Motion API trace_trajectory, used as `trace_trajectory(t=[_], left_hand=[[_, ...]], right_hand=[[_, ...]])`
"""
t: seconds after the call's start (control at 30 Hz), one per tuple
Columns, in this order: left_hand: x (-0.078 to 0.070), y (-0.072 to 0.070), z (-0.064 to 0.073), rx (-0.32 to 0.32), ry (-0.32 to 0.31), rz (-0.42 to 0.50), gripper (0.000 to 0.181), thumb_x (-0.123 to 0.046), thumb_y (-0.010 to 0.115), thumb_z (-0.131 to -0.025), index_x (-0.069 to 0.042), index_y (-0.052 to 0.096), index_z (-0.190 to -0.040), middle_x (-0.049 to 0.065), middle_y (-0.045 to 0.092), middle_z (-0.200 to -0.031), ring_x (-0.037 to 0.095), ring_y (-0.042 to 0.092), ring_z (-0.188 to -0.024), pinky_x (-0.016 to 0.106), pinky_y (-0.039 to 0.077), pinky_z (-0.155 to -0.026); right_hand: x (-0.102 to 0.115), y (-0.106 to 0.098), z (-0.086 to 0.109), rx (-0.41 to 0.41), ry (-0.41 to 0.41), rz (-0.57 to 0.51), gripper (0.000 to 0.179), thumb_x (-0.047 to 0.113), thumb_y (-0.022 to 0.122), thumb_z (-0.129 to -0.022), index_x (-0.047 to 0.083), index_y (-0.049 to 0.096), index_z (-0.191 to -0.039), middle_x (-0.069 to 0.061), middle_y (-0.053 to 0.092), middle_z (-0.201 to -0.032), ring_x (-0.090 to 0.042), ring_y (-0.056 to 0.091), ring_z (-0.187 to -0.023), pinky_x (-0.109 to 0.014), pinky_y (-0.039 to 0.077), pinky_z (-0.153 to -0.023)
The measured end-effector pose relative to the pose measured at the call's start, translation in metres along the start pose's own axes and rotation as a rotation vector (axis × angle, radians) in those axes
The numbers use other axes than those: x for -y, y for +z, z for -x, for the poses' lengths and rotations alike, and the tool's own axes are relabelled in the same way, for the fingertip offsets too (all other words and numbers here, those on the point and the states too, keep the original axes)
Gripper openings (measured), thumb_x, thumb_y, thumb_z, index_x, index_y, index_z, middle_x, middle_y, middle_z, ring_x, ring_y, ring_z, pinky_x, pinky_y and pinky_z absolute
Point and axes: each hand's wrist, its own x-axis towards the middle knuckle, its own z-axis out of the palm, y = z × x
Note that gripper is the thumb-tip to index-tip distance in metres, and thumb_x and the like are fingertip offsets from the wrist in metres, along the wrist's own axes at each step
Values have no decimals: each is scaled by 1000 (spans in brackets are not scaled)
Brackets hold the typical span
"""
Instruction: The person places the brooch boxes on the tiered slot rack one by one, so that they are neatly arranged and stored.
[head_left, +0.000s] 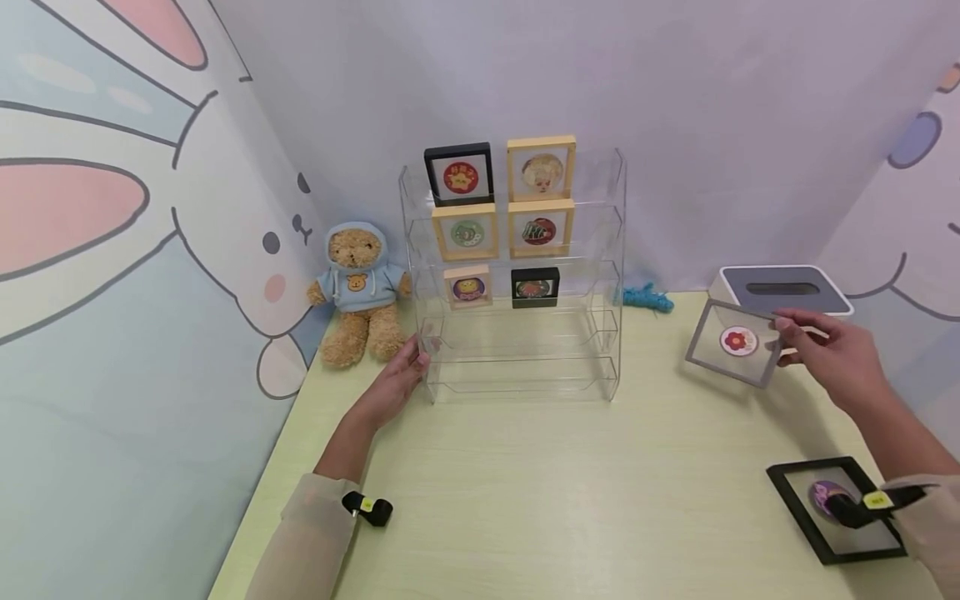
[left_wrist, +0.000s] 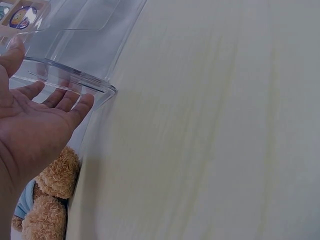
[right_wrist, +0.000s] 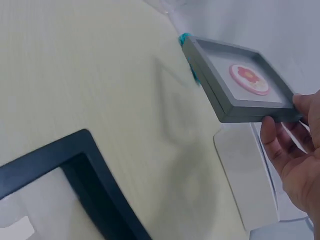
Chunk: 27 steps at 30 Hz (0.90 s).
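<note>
My right hand [head_left: 836, 358] pinches the right edge of a grey display frame [head_left: 699, 335], thumb on one face and fingers on the other. The frame, tilted above the table, has a round red-flower badge [head_left: 739, 340] inside. At the lower left side of a clear acrylic tiered rack [head_left: 525, 375], my left hand [head_left: 393, 387] rests its fairly straight fingers [left_wrist: 80, 107] against the side. On the rack's upper tiers stand several small frames with badges, including a black frame [head_left: 459, 174] and a wooden frame [head_left: 541, 169].
A black frame [head_left: 798, 508] with a purple badge lies under my right forearm. Behind the right hand is a white-and-grey tissue box [head_left: 783, 279]. A blue item [head_left: 647, 297] lies right of the rack; a teddy bear [head_left: 360, 287] sits left of it. Patterned cloth surrounds the table.
</note>
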Motion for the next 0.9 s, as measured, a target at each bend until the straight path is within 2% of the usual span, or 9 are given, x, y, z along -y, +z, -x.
trace_trajectory(t=[0.13, 0.33, 0.57, 0.77, 0.9], left_hand=[[1, -1, 0, -8, -17, -14, 85, -44, 44, -120, -17, -13, -178, 7, -15, -187, 31, -9, -175, 54, 1, -142], [3, -3, -2, -10, -11, -25, 84, -46, 43, -120, -19, -10, -179, 6, -11, -188, 31, -7, -175, 55, 2, -142], [1, -2, -1, -7, 4, -12, 84, -46, 44, -120, -19, -9, -179, 7, -9, -188, 30, -7, -175, 55, 1, -142], [2, -1, -1, -8, 2, -15, 85, -46, 45, -120, -19, -10, -179, 7, -10, -188, 31, -7, -175, 55, 1, -142], [2, -1, -1, -20, -16, -15, 87, -48, 46, -119, -19, -11, -179, 6, -12, -188, 31, -6, -175, 54, 2, -142]], right_hand=[[12, 8, -2, -37, -106, 2, 30, 13, 69, -110, 9, 75, -139, 26, 77, -102, 3, 78, -77, -18, 64, -68], [29, 19, -7, -61, -248, -56, 34, -1, 69, -107, -6, 69, -141, 14, 74, -108, 5, 78, -85, -18, 64, -67], [56, 27, -11, -71, -291, 19, 38, 3, 68, -109, 1, 68, -146, 15, 73, -112, 6, 77, -84, -14, 63, -72], [83, 39, -9, -22, -384, -169, 36, -5, 67, -106, -8, 68, -142, 6, 79, -108, -1, 81, -85, -14, 63, -75], [100, 51, -7, -4, -447, -181, 36, -9, 67, -105, -12, 66, -141, 4, 79, -110, -2, 81, -92, -15, 64, -77]])
